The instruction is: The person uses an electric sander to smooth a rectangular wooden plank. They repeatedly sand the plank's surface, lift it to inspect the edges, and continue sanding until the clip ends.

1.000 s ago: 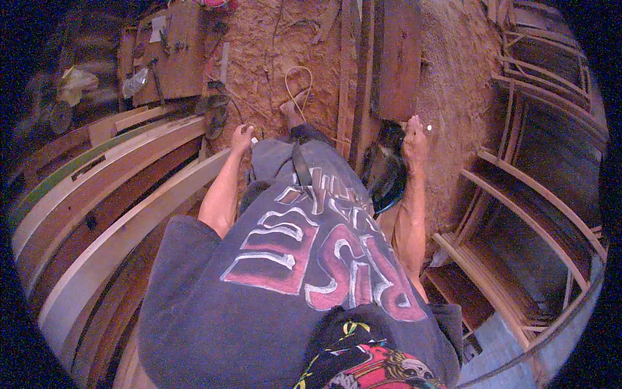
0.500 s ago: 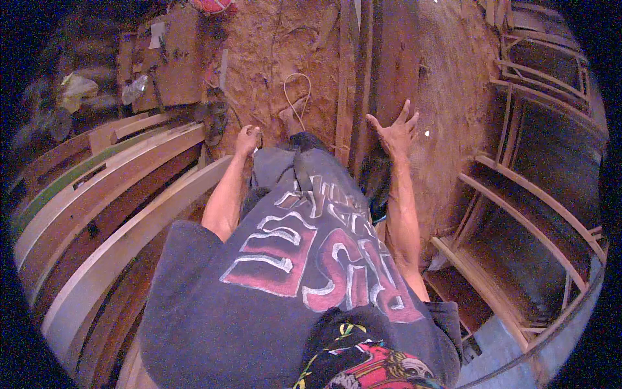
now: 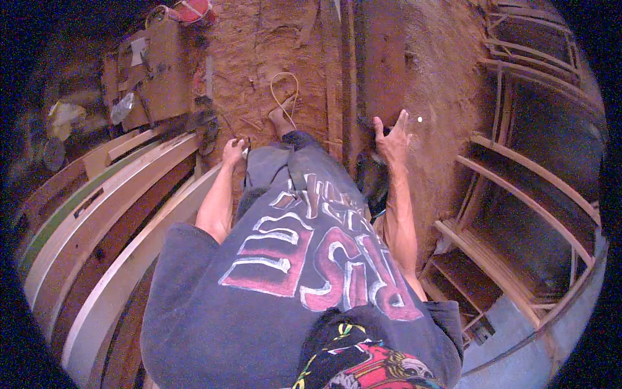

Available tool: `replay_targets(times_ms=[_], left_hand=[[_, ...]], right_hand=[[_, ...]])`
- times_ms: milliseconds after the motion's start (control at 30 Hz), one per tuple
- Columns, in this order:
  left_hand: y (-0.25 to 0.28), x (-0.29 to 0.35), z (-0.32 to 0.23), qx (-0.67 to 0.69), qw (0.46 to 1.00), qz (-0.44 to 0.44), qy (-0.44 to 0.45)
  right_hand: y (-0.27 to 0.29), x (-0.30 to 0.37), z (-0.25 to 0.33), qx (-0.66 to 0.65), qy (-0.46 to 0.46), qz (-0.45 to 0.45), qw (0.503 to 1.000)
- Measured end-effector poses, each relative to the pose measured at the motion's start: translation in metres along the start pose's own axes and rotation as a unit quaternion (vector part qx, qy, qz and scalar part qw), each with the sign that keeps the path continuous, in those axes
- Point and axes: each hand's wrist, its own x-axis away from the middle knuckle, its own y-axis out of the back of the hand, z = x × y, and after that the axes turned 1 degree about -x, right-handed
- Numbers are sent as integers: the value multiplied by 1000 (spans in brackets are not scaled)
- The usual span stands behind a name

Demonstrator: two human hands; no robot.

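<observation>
My left hand (image 3: 234,152) hangs beside my left thigh with its fingers curled. A small pale spot shows at its fingertips, too small to name. On the other side, my right hand (image 3: 394,140) is held out over the edge of a long dark wooden board (image 3: 383,71), its thumb and fingers apart and nothing in it. A thin yellowish loop of cord (image 3: 297,83) stands out near my bare foot (image 3: 280,121), between the two hands.
Several long planks (image 3: 129,170) lean in a row at the left. Wooden frames (image 3: 518,188) line the right side. A brown box or panel (image 3: 163,68) stands at the far left, with a red object (image 3: 193,9) behind it. Earthen ground (image 3: 259,45) lies ahead.
My left hand has moved slightly left and down in the picture. The fingers of my right hand have drawn closer together. The surroundings have shifted a little as my head moved.
</observation>
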Motion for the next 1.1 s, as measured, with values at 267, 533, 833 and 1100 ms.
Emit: replay_targets(times_ms=[267, 533, 833, 1100], left_hand=[[-15, -19, -22, 94, 995, -19, -28], [-17, 11, -133, 177, 967, 166, -83], [-31, 67, -315, 365, 798, 479, -35], [69, 54, -357, 208, 894, 346, -196]], right_hand=[[13, 0, 21, -24, -2, 15, 1000], [10, -23, 30, -65, 1, -9, 998], [44, 13, 102, -531, 21, 243, 811], [36, 43, 76, -509, 58, 254, 820]])
